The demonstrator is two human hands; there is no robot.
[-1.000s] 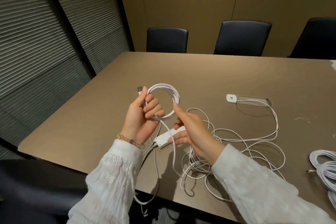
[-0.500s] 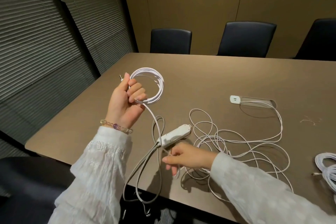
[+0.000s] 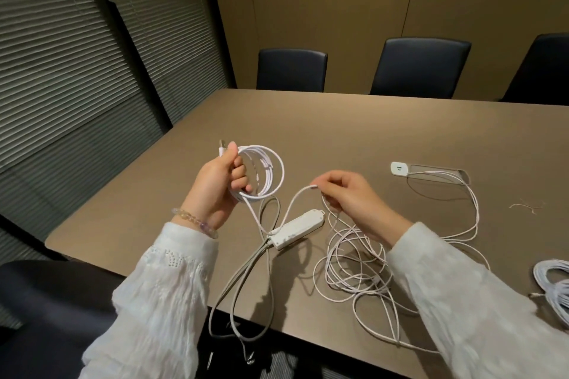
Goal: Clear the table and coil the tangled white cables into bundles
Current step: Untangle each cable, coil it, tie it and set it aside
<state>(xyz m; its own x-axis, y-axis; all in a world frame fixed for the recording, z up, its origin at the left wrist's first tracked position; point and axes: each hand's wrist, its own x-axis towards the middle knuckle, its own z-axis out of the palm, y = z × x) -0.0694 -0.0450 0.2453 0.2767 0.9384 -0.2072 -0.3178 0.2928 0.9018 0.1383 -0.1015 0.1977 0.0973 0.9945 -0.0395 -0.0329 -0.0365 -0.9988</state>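
My left hand (image 3: 218,184) grips a small round coil of white cable (image 3: 271,175) above the brown table (image 3: 354,132), a plug end sticking up past the thumb. From the coil the same cable (image 3: 295,198) runs down and arcs up to my right hand (image 3: 348,194), which pinches it between the fingertips. Below that hand a loose tangle of white cable (image 3: 354,268) lies on the table. A white power strip (image 3: 295,231) rests between my hands, its grey cords hanging over the near edge.
A white plug (image 3: 399,168) sits by a recessed table socket panel (image 3: 437,171) at the right. Another white cable bundle (image 3: 554,286) lies at the right edge. Three black chairs (image 3: 291,69) stand along the far side. Blinds cover the left wall.
My right hand has risen from the table edge by the power strip, drawing a length of cable up and right. My left hand with the coil has come lower and nearer the middle.
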